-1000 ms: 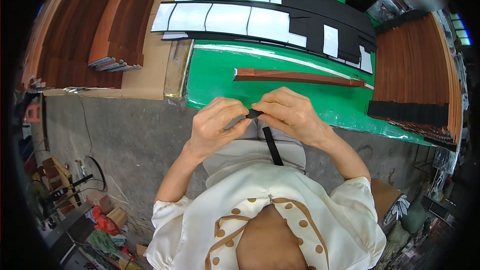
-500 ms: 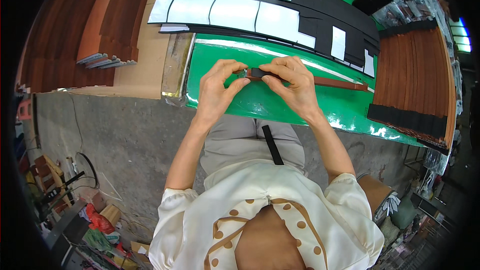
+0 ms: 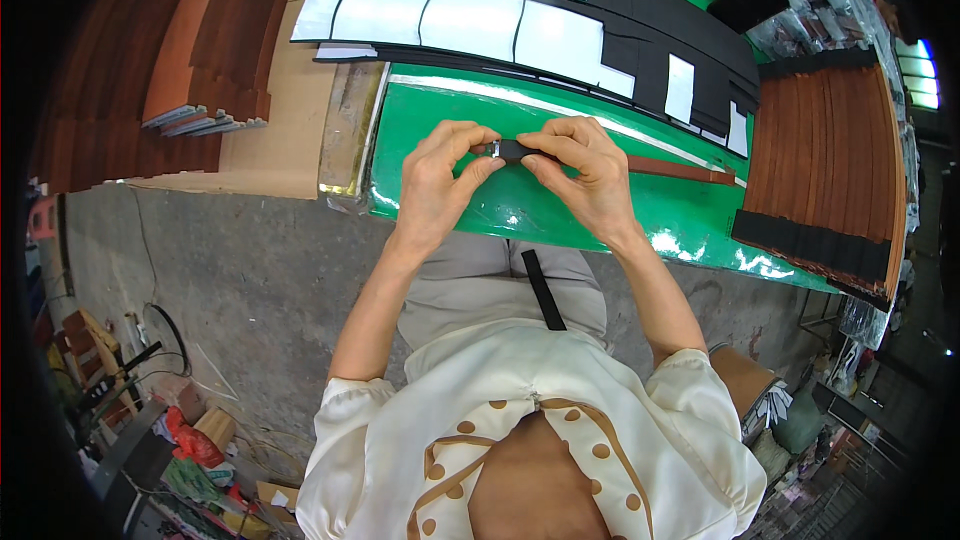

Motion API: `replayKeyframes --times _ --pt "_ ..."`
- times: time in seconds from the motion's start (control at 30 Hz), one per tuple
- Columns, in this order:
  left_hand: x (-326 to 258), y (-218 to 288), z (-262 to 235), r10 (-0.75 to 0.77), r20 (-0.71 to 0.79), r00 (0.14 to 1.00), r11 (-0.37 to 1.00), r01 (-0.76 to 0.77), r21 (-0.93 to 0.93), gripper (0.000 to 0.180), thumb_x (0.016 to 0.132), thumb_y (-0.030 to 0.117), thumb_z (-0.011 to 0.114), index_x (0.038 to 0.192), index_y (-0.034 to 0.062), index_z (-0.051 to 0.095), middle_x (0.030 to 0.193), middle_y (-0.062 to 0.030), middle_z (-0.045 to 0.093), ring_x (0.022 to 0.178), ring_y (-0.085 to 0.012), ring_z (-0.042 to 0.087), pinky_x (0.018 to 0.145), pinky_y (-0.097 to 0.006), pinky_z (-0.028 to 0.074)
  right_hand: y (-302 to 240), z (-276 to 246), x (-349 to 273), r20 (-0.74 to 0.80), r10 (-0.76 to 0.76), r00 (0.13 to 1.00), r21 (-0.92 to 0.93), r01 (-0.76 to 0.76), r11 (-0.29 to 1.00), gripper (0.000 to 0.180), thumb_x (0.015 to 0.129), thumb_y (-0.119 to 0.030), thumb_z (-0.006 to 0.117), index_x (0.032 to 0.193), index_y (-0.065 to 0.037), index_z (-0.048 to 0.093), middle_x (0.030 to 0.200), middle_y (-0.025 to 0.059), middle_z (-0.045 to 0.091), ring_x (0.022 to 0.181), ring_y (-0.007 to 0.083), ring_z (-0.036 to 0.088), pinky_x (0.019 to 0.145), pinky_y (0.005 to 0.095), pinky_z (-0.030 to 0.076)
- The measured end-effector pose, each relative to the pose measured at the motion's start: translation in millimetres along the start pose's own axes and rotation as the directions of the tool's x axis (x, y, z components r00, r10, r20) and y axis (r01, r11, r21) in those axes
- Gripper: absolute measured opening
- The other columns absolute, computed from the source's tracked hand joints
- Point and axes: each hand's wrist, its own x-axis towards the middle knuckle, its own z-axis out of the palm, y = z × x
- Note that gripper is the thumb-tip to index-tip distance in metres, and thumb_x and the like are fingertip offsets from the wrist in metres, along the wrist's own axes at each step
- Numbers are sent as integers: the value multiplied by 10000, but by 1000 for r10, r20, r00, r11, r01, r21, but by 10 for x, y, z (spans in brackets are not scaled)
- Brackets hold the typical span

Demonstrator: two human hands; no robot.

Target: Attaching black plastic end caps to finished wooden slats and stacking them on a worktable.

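Observation:
A long narrow brown strip (image 3: 680, 170) lies across the green table top, its left end raised between my hands. Around that end sits a short black piece (image 3: 513, 150), foam-like or tape-like; I cannot tell which. My left hand (image 3: 437, 180) is closed in a pinch at the strip's tip, where a small pale, shiny bit (image 3: 494, 149) shows. Thumb and fingers of my right hand (image 3: 592, 175) pinch the black piece from the right. The part of the strip under my right hand is hidden.
Black strips with white backing (image 3: 470, 20) lie along the far side of the green table (image 3: 500, 210). On the right are stacked brown strips with black-wrapped ends (image 3: 815, 240). Long brown profiles (image 3: 190, 70) stand on the left. A dark phone-like slab (image 3: 747, 2) rests at the far right.
The black piece has moved left along the strip, covering brown that showed beside the tip before. Both hands keep their pinch and have barely moved.

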Motion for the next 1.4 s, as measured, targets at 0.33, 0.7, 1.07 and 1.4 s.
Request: replayKeyframes --times 0.33,0.7,1.07,1.4 --pt "-7 -10 10 -2 -6 1000 1000 2 -10 247 734 25 706 965 -7 625 937 -88 618 804 -173 600 717 -286 483 4 15 -8 0 12 1000 2 -12 1000 227 684 -81 739 908 -95 709 819 25 610 776 183 569 649 303 467" --pt "-13 -6 26 24 -39 999 999 -25 -28 235 741 11 695 965 -4 625 928 -92 615 791 -166 598 694 -281 481 60 43 -29 -25 -14 1000 -25 14 1000 228 696 -99 736 922 -103 705 856 23 616 770 177 573 641 305 476" --pt "1 -31 60 409 43 912 854 -399 334 323 702 -27 685 1007 73 651 905 -84 571 799 -255 568 709 -362 444 113 68 -145 -89 -233 968 -157 218 963 311 694 6 681 995 -72 666 1012 84 625 870 265 590 698 338 517" --pt "44 -92 101 400 53 915 877 -399 267 267 746 -118 629 987 -3 614 1010 -157 625 896 -286 615 752 -328 500 111 -279 -189 -70 -161 984 -103 153 983 206 769 -32 652 973 -64 655 1055 76 603 995 278 556 861 391 453"
